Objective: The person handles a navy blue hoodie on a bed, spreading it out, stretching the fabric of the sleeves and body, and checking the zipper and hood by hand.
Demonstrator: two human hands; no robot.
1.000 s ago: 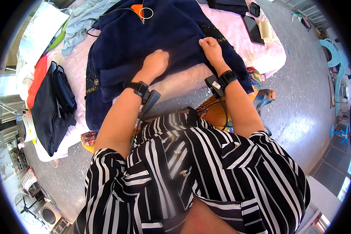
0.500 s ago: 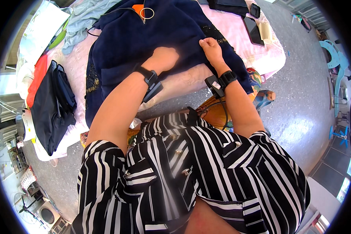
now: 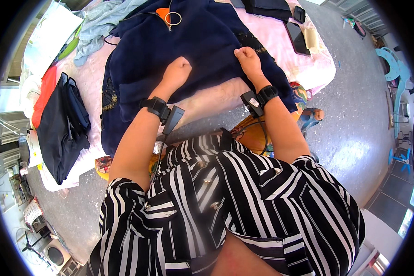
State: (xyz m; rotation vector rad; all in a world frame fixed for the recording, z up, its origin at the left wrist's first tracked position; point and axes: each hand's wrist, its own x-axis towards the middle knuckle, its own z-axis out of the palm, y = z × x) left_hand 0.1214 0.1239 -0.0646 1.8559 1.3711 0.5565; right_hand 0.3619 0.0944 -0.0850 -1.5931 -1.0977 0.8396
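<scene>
Garment (image 3: 202, 41) is lying on pink cloth (image 3: 318, 69); left hand (image 3: 176, 74) is fisting over it, right hand (image 3: 248, 60) curling closed near its right side, any grip unclear. Phone (image 3: 298, 38) is resting right; grey floor (image 3: 349, 99) showing beyond.

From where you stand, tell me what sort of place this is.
Probably a room in a home, perhaps a bedroom: a pink cloth cover bears a navy garment, dark folded clothing and a phone.
</scene>
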